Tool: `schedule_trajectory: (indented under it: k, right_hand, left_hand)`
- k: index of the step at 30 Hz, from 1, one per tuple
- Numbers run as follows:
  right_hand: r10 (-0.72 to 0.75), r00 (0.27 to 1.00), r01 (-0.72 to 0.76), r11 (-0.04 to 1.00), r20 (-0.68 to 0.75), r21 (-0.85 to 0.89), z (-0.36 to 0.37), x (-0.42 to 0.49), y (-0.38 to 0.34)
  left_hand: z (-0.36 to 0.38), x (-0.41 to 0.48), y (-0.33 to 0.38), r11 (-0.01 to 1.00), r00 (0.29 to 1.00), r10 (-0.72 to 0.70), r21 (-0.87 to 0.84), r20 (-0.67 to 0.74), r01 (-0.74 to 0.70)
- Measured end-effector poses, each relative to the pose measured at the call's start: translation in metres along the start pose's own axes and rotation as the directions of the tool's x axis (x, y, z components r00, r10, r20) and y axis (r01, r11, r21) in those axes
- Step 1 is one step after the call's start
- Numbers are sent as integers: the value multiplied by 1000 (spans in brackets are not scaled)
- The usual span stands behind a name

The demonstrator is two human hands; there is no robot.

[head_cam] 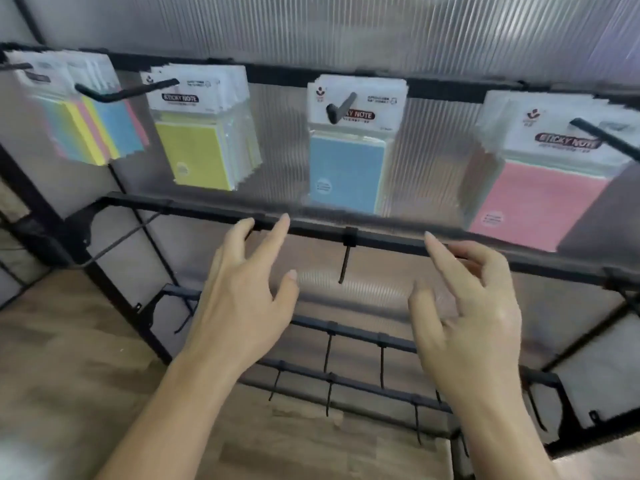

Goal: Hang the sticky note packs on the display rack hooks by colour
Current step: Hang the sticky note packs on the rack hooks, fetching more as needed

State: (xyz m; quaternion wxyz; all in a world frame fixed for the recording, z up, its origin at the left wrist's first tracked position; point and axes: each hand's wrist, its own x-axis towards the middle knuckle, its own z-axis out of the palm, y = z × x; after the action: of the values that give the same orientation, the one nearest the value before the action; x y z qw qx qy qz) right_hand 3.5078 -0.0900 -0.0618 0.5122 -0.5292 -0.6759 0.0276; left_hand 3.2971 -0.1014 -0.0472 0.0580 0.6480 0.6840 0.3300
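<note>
Left hand (pixel 239 299): empty, fingers spread and loosely bent, fingertips up at the middle rail (pixel 381 239) (contact or a small gap, impossible to tell).
Right hand (pixel 471 306): empty too, fingers apart and half curled, forefinger stretched toward the same rail, pinching nothing.
Sorted packs: yellow packs (pixel 201 147), blue packs (pixel 346 168) and pink packs (pixel 540 195), each bunch on its own hook along the top rail (pixel 277 76), all above both hands.
Unsorted packs: mixed packs (pixel 93 123) at the far left of the top rail, with yellow, pink and blue side by side on one hook (pixel 114 93).
Direction from the hands: up and well to the left, beyond the yellow bunch.
Nearer hand: the left one, by a clear margin; right hand nearer the pink and blue bunches.
Long axis: hook pointing out from the rail toward the person, tip bent upward, so probably a pull along the hook and a lift over the tip to free a pack.
Likely step: reach with the left hand for the front pack of the mixed bunch, then across to the hook of the matching colour.
Risk: neighbouring packs dragged off together.
</note>
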Motion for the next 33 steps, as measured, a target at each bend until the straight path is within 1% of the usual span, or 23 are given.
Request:
schedule_trajectory:
  k: [2, 5, 8, 11, 13, 16, 20, 24, 28, 33]
  right_hand:
    - [-28, 986, 25, 999, 165, 21, 16, -13, -8]
    - [-100, 929, 81, 994, 356, 67, 44, -30, -29]
    - [-141, 844, 104, 989, 518, 100, 73, -44, -57]
    - [-203, 735, 153, 979, 647, 133, 103, -54, -89]
    - [-257, 682, 185, 966, 684, 178, 128, -60, -114]
    - [-318, 627, 223, 948, 711, 227, 171, -68, -157]
    - [-375, 561, 251, 926, 738, 280, 230, -82, -222]
    - [-393, 490, 249, 918, 778, 307, 281, -98, -274]
    - [-412, 392, 284, 905, 822, 318, 327, -108, -317]
    - [-426, 315, 296, 893, 848, 339, 390, -109, -362]
  left_hand:
    - [-3, -22, -17, 995, 998, -69, 72, 13, 68]
    - [-14, -54, -47, 964, 975, -216, 168, 51, 205]
    - [-32, -82, -78, 922, 940, -334, 228, 67, 312]
    - [-56, -102, -106, 891, 902, -428, 192, 49, 412]
    - [-74, -111, -130, 877, 890, -457, 169, -3, 450]
    - [-103, -123, -174, 844, 860, -504, 165, -75, 510]
    - [-145, -139, -238, 800, 816, -564, 160, -129, 578]
    - [-181, -149, -295, 765, 781, -599, 164, -177, 623]
    - [-211, -152, -343, 736, 749, -634, 147, -191, 661]
    - [-238, -145, -400, 694, 703, -680, 129, -208, 709]
